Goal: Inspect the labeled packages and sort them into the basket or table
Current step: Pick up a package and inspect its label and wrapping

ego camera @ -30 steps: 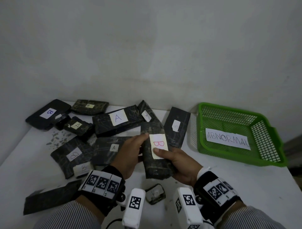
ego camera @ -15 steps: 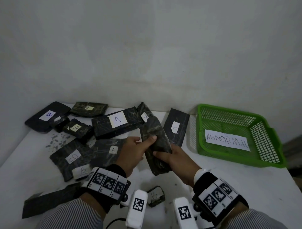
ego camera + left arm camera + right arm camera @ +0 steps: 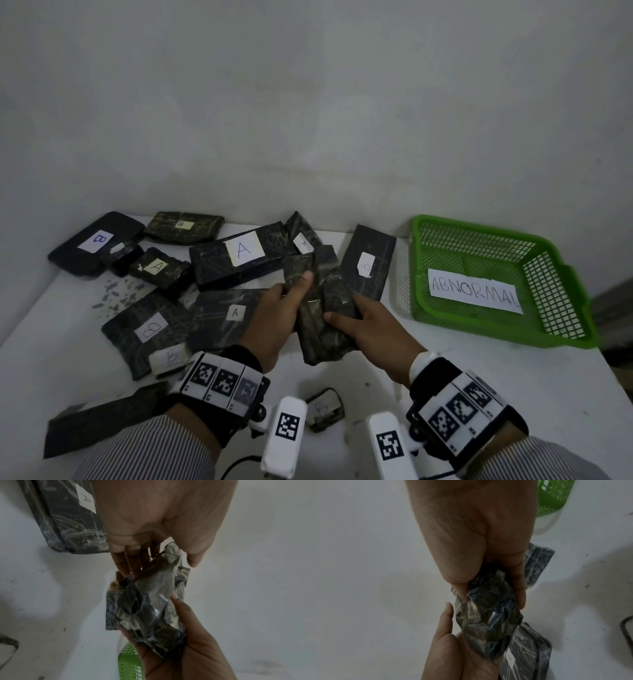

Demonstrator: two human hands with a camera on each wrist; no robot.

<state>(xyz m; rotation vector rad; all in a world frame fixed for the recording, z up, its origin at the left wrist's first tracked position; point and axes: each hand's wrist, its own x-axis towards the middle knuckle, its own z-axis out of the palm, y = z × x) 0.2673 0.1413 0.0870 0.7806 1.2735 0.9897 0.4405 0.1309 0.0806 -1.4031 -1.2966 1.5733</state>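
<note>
Both hands hold one dark, crinkled wrapped package (image 3: 322, 318) just above the white table (image 3: 445, 377), in front of the pile. My left hand (image 3: 294, 298) grips its upper left side, thumb on top. On the lower right side my right hand (image 3: 346, 318) grips it, thumb across the wrap. No label shows on the package (image 3: 147, 601) in any view. In the left wrist view the left hand (image 3: 159, 561) pinches the near end. The right wrist view shows the right hand (image 3: 489, 595) wrapped round the package (image 3: 488, 618). The green basket (image 3: 555, 291) marked ABNORMAL stands at the right and holds no package.
Several dark packages labelled A (image 3: 243, 253) or B (image 3: 97, 240) lie across the table's left and middle. Another B package (image 3: 368, 267) lies beside the basket. A small B-marked piece (image 3: 323, 407) sits between my wrists. A long dark package (image 3: 102, 421) lies at the front left. A wall stands behind.
The package has been turned over in both hands: its B label faced up a second ago and is now out of sight. The hands shifted slightly away from me.
</note>
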